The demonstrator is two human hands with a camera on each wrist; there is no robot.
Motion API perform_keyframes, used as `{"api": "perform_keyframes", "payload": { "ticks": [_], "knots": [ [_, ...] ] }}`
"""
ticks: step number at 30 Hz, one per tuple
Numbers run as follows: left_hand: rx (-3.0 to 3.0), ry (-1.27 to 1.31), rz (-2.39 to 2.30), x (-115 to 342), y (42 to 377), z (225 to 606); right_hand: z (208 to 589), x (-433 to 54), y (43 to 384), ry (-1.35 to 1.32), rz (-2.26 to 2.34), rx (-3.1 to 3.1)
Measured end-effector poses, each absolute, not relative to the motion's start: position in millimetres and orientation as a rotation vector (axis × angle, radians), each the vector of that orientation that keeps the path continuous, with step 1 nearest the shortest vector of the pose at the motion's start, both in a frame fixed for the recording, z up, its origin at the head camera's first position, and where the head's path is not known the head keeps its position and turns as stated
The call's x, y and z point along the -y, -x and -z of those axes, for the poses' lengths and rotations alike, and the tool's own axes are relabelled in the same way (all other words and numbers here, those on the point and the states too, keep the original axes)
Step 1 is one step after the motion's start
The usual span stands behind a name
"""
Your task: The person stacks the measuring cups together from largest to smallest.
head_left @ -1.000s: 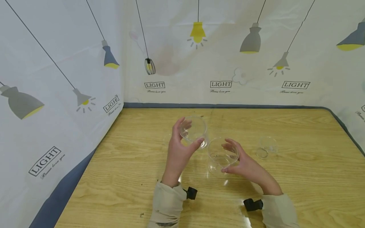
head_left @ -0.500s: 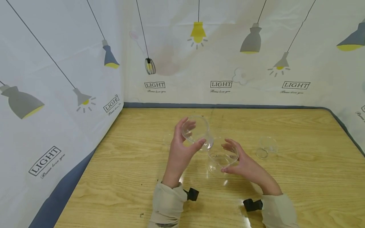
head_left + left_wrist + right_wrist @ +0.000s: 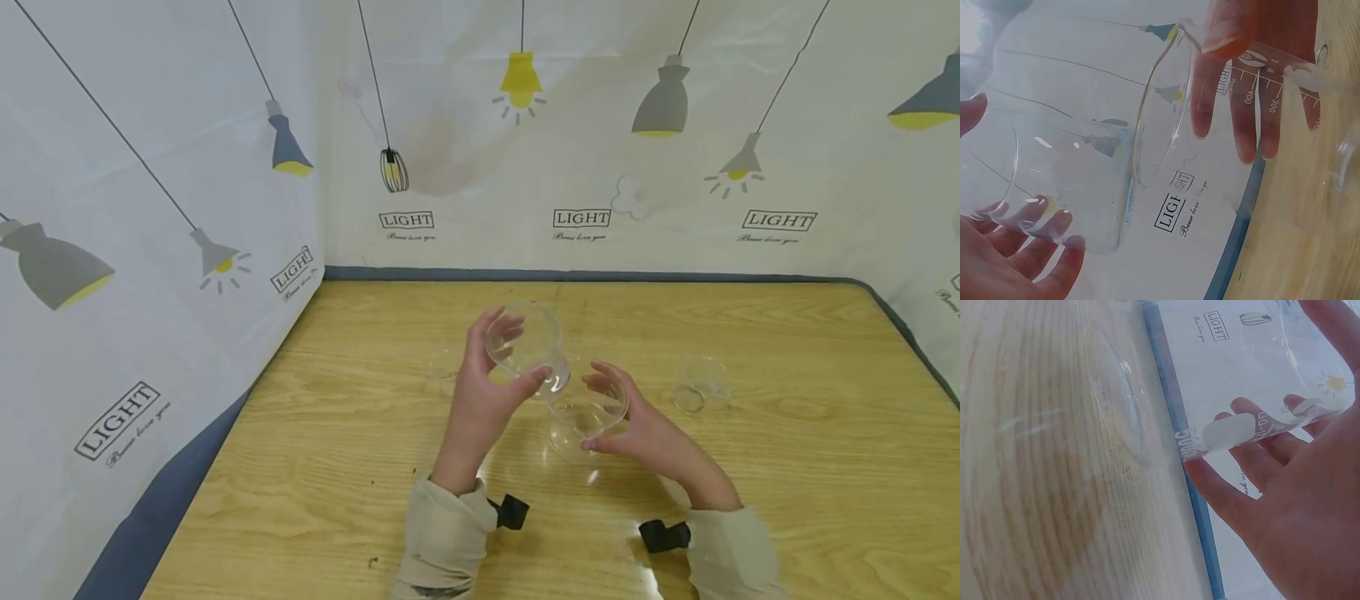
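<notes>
My left hand (image 3: 483, 404) grips a clear glass beaker (image 3: 528, 335), thumb on the near side and fingers round the far side. This beaker leans to the right, its lower right part overlapping the rim of a second clear beaker (image 3: 573, 421) in the head view. Around that second one curve the thumb and fingers of my right hand (image 3: 641, 429). White printed graduations and numbers mark its wall in the left wrist view, where the left-hand beaker (image 3: 1072, 181) appears sideways. The right wrist view shows my right fingers behind the printed glass (image 3: 1229, 428).
Small clear glassware (image 3: 707, 379) stands to the right on the wooden table (image 3: 795, 483), a round glass rim (image 3: 688, 400) in front of it. Another faint clear vessel (image 3: 442, 364) is partly hidden behind my left hand. A lamp-patterned curtain (image 3: 465, 150) encloses the back and left.
My left hand has shifted slightly right with its beaker, which now overlaps the right-hand beaker's rim more. The right hand and its beaker have hardly moved.
</notes>
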State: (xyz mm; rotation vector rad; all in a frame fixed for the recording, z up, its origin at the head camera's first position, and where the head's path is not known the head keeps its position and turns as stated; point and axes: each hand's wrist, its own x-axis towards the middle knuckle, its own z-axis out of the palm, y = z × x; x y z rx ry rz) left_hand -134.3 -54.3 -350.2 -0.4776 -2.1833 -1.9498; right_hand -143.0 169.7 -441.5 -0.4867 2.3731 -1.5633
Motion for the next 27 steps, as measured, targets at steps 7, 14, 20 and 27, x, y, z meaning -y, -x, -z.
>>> {"api": "perform_keyframes", "payload": {
  "ticks": [7, 14, 20, 27],
  "knots": [
    [2.194, 0.485, 1.926, 49, 130, 345, 442, -170, 144, 0.498, 1.56, -2.38],
    [2.197, 0.505, 1.918, 45, 128, 342, 443, -171, 145, 0.509, 1.572, -2.361],
    [2.218, 0.498, 1.911, 42, 126, 342, 443, -172, 145, 0.524, 1.571, -2.353],
    [2.215, 0.513, 1.93, 40, 125, 342, 443, -172, 144, 0.531, 1.58, -2.349]
  ]
}}
